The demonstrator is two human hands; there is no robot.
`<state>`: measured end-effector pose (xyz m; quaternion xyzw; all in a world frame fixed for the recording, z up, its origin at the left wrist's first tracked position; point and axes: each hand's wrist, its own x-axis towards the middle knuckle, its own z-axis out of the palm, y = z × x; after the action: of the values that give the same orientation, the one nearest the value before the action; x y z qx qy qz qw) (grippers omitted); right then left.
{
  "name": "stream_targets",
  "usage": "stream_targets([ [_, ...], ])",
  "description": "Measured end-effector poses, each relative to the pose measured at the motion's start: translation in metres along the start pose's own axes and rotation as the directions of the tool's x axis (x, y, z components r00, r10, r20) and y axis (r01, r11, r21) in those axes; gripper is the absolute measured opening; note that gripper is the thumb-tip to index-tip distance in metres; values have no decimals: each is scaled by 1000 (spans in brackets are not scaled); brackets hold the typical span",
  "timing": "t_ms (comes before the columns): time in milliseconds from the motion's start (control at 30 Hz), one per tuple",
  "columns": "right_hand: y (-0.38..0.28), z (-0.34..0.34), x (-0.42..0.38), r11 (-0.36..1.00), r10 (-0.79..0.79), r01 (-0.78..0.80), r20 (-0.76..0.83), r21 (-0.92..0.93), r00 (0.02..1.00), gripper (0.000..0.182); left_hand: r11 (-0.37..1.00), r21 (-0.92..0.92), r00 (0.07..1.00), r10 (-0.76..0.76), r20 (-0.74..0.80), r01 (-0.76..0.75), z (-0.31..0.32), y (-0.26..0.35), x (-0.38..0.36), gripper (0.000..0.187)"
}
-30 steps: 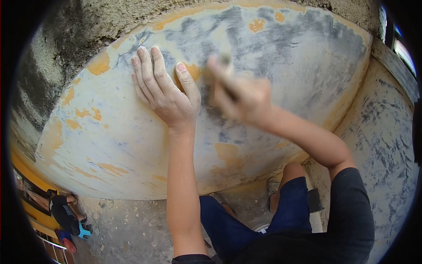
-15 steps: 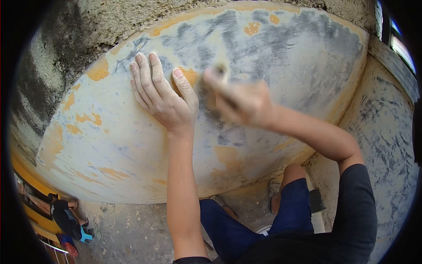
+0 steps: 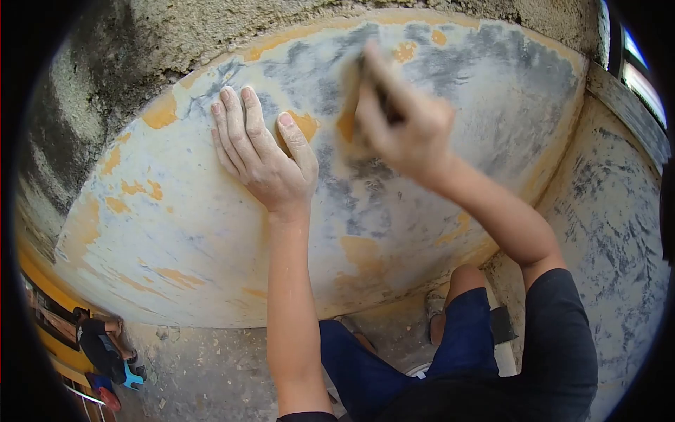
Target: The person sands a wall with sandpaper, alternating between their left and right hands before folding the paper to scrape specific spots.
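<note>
A curved wall surface (image 3: 457,162), whitish with grey smears and patches of orange-yellow, fills the middle of the head view. Flat against its left part lies my left hand (image 3: 267,155), dusted white, fingers pointing up and thumb apart, holding nothing. To the right of it, my right hand (image 3: 411,130) is curled and smeared by motion against the wall. Between its fingers and the surface shows a dark flat pad (image 3: 392,107), partly hidden and too blurred for its kind to show. An orange patch (image 3: 304,125) lies by my left thumb.
Rough, unpainted masonry (image 3: 204,32) borders the wall above and to the left. A second grey-smeared wall (image 3: 605,204) stands at the right. At the lower left, another person (image 3: 102,344) sits on a blue stool (image 3: 132,378) on the concrete floor (image 3: 204,366).
My right hand has moved up the wall and slightly right with the dark pad. My left hand stays in nearly the same place.
</note>
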<state>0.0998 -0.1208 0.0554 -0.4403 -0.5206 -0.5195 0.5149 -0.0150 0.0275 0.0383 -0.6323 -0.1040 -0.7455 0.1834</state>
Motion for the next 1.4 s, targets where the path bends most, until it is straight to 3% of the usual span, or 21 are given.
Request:
stream_targets([
  [133, -16, -19, -56, 967, -253, 229, 494, 110, 832, 67, 1000, 0, 1000, 16, 1, -16, 0, -2, -1, 49],
  [233, 1, -6, 3, 985, -168, 170, 127, -6, 978, 57, 1000, 23, 999, -10, 30, 9, 0, 0, -2, 50],
  [267, 12, -3, 20, 1000, -26, 26, 11, 12, 1000, 55, 1000, 10, 1000, 2, 17, -2, 1, -1, 0, 50],
  [333, 5, 0, 10, 999, 17, -18, 25, 41, 1000, 61, 1000, 2, 1000, 10, 5, -10, 0, -2, -1, 50],
  [433, -10, -5, -54, 951, -300, 248, 345, 186, 890, 60, 1000, 6, 1000, -1, 12, 1, -1, 0, -3, 50],
  [533, 10, -3, -40, 940, -341, 311, 307, 143, 889, 59, 999, 35, 999, -2, 50, 0, -2, -3, 0, 50],
  [567, 5, -12, -8, 960, -268, 281, 278, -9, 922, 58, 1000, 21, 1000, 4, 29, -5, 0, -3, -1, 50],
  [600, 9, -6, 12, 988, -153, 154, 69, -18, 986, 60, 1000, 3, 1000, 9, 5, -9, 1, -2, -2, 50],
  [667, 7, -2, 16, 999, -40, 39, -41, -21, 998, 60, 1000, 4, 1000, -1, 14, 1, 0, 0, -4, 50],
  [733, 3, 5, -35, 985, -165, 155, 167, 74, 972, 56, 1000, 15, 1000, 1, 5, -1, 1, -2, -1, 50],
  [767, -10, -4, -54, 958, -281, 253, 268, 134, 922, 58, 1000, 10, 1000, 3, 3, -3, 1, -2, -1, 50],
  [800, -17, -19, -62, 959, -284, 234, 499, 162, 819, 59, 1000, 4, 1000, 8, 4, -8, 0, -2, -2, 50],
  [867, 1, -9, -55, 921, -387, 370, 357, 118, 850, 57, 1000, 15, 1000, 8, 15, -8, -1, -1, 1, 50],
  [933, 5, -2, 3, 974, -221, 225, 127, -12, 967, 56, 1000, 18, 999, -10, 47, 9, -3, 1, -2, 50],
  [1033, 5, 2, 10, 997, -71, 71, -28, 9, 997, 58, 1000, 2, 1000, 11, 1, -11, -1, -2, -1, 49],
  [1067, -5, 0, -42, 968, -251, 239, 248, 75, 936, 61, 1000, -3, 1000, 14, -9, -14, 2, -4, 0, 49],
  [1100, -19, -16, -55, 963, -270, 221, 487, 156, 831, 63, 1000, -13, 1000, 13, -6, -13, 1, -3, -1, 49],
  [1200, 0, -11, -43, 935, -355, 334, 401, 123, 845, 63, 1000, 22, 1000, -7, 23, 6, -2, 0, -1, 48],
  [1267, 5, -4, 10, 984, -177, 179, 105, -4, 979, 57, 1000, 10, 1000, -6, 15, 6, -1, 0, 0, 47],
  [1333, 2, -3, 21, 996, -55, 55, -8, -72, 998, 56, 1000, 0, 1000, 0, -5, 0, -2, 1, -1, 47],
  [1400, -1, 3, -24, 990, -138, 135, 165, 33, 977, 57, 1000, -13, 1000, 18, 19, -18, -4, 0, 1, 45],
])
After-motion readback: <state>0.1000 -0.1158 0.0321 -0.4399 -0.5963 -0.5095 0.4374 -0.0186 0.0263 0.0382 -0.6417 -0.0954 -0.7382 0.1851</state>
